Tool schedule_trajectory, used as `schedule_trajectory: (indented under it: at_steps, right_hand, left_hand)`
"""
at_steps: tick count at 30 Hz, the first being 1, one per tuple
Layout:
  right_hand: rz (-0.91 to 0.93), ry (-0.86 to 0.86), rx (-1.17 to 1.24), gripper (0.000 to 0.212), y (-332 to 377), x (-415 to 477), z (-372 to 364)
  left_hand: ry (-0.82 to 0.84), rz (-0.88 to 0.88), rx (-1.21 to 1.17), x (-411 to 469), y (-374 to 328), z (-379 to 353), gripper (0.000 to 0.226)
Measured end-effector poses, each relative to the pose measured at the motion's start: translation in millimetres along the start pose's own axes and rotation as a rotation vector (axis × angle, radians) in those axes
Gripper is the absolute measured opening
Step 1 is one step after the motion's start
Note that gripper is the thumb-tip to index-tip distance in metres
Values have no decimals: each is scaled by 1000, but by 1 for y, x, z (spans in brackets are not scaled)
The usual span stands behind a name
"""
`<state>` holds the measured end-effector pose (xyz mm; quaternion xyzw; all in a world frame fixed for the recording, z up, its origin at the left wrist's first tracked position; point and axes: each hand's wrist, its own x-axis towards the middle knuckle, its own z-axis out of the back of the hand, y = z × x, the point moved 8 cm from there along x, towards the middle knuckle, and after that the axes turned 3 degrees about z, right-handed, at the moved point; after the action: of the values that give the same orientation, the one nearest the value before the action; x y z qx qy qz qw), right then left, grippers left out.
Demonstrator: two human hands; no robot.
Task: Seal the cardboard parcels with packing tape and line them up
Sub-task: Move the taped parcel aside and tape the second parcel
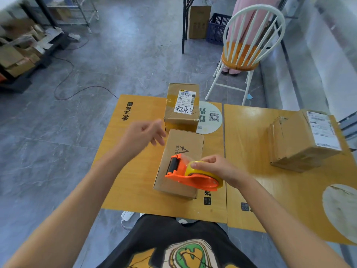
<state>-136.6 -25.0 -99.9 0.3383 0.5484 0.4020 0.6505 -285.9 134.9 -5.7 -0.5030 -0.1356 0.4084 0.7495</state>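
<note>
Grey floor (119, 55) fills the far half of my feed. A black cable (63, 78) loops across it, and shelves (23, 49) of loose cardboard stand at the left edge. A white chair (251, 35) with an orange seat stands beyond the tables, with a blue crate (217, 28) behind it. Two yellow wooden tables stand edge to edge, the left table (131, 171) directly in front of the person and the right table (251, 142) beside it.

On the left table I see two boxes, one behind the other and almost touching. The near box (173, 182) is plain brown with dark print on top. The far box (181, 117) carries a white label with handwriting, and glossy tape shows across its top. It partly covers a round sticker (212, 120) with a QR code. A third box (293, 146) sits on the right table, well apart from the other two, turned at an angle and bearing a white label along its right side.

An orange dispenser (179, 169) lies over the top of the near box, its black roller end pointing away from the person. The right hand (216, 169) grasps it from the right, fingers curled over the yellow tape roll (193, 167).

The left hand (143, 136) hovers above the left table, just left of the gap between the two boxes. It is blurred. Its fingers look loosely curled with nothing in them, though the blur makes that uncertain.
</note>
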Motion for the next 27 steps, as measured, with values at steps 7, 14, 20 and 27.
schedule_trajectory:
  at_steps: [7,14,20,27]
  right_hand:
    - [85,-141,-25,52,6,-1,6]
    - [60,-98,7,39,-3,-5,15]
    - [16,-119,-16,73,-22,-10,19]
    - [116,-164,-38,60,-2,-8,10]
  left_hand:
    - [291,135,23,-27,27,-89,39]
    - [111,140,-223,-17,29,-73,15]
    - [182,164,-43,-8,13,-47,42]
    - [222,217,-121,-26,26,-105,36]
